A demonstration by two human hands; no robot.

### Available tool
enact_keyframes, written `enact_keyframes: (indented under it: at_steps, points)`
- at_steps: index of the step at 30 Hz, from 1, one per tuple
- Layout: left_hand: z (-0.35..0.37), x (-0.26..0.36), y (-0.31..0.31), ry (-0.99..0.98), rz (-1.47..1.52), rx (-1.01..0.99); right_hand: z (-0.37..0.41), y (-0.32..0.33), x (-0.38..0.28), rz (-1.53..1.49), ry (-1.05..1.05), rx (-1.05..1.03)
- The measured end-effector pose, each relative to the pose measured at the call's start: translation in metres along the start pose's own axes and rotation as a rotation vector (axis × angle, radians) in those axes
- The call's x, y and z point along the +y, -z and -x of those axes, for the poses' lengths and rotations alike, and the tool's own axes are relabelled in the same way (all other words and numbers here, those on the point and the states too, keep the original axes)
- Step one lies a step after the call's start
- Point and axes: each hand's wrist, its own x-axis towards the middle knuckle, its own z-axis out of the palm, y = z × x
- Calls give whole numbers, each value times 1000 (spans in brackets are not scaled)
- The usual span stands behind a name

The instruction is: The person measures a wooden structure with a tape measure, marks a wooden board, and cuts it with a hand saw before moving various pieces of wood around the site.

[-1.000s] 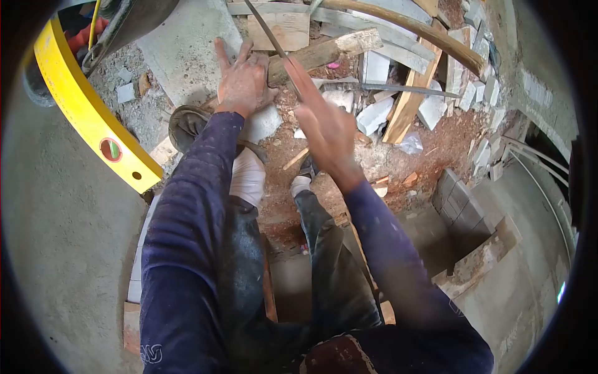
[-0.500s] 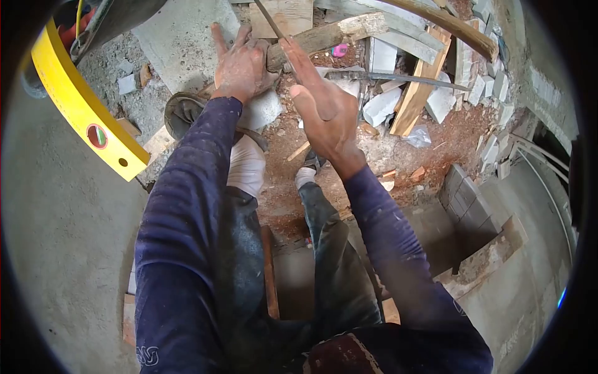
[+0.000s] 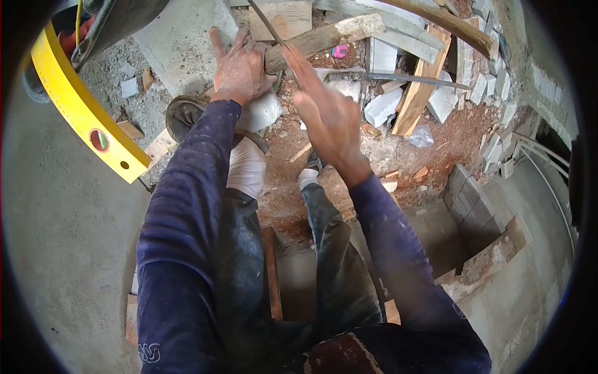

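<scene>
My left hand [image 3: 240,73] bears down on a rough piece of timber [image 3: 330,38], two fingers stretched past its far edge and the rest bent over it. In my right hand [image 3: 333,121] is what looks like a handsaw [image 3: 266,22], gripped with the index finger along it. Its thin blade shows edge-on, slanting up to the left across the timber just right of my left hand. The handle is mostly hidden in my fist, which is slightly blurred. Below my left hand a dark shoe [image 3: 184,118] rests close to the timber's line.
A yellow spirit level [image 3: 87,112] stands at the left. Broken tile and block pieces [image 3: 383,107], a loose wooden strip [image 3: 414,93], a metal bar [image 3: 417,79] and a pink tape measure [image 3: 339,51] lie to the right. A block-lined pit [image 3: 430,230] opens below.
My right hand has moved slightly down and to the right, drawing the handsaw back. My left hand stays in place on the timber.
</scene>
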Motion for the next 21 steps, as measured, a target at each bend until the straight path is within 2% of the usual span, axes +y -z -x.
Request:
enact_keyframes:
  at_steps: [1, 2, 3, 4, 5, 6, 7, 9, 10, 11, 13, 15, 17, 18, 20, 21]
  points:
    - [0, 1, 0, 3, 7, 12, 7, 6, -1, 96, 59, -48]
    - [-5, 5, 2, -2, 16, 27, 51, 30, -16, -7, -53, -34]
    - [-5, 5, 3, 3, 22, 45, 66, 72, -49, -130, -375, -198]
    - [1, 4, 1, 8, 25, 47, 79, 97, -66, -300, -494, -281]
    - [2, 0, 2, 22, 24, 43, 147, 112, -68, -95, -530, -505]
    - [1, 0, 4, 29, 19, -24, 140, 110, -69, -97, -526, -511]
    - [-3, 4, 7, 24, 17, -84, 122, 106, -70, -164, -519, -418]
    - [-8, 0, 10, 26, -1, -35, 58, 78, -58, -251, -510, -257]
    - [-1, 4, 5, 13, -1, -25, 67, 31, -16, -174, -292, -172]
    - [6, 7, 1, 1, 3, -40, 34, -3, 11, -3, -13, -135]
    - [-1, 2, 5, -9, 37, 19, -16, -21, 15, -371, -475, -36]
    - [-5, -1, 11, 1, 30, -17, 35, 2, 16, -218, -184, 44]
    - [0, 4, 13, 11, -1, -75, 84, 51, -8, -173, -351, -88]
    - [4, 3, 3, 11, -8, 9, 94, 74, -21, -120, -395, -177]
    - [0, -5, 2, -1, 53, 69, 89, 100, -44, -362, -538, -63]
    - [2, -1, 3, -11, 124, 70, 111, 108, -43, -322, -553, -26]
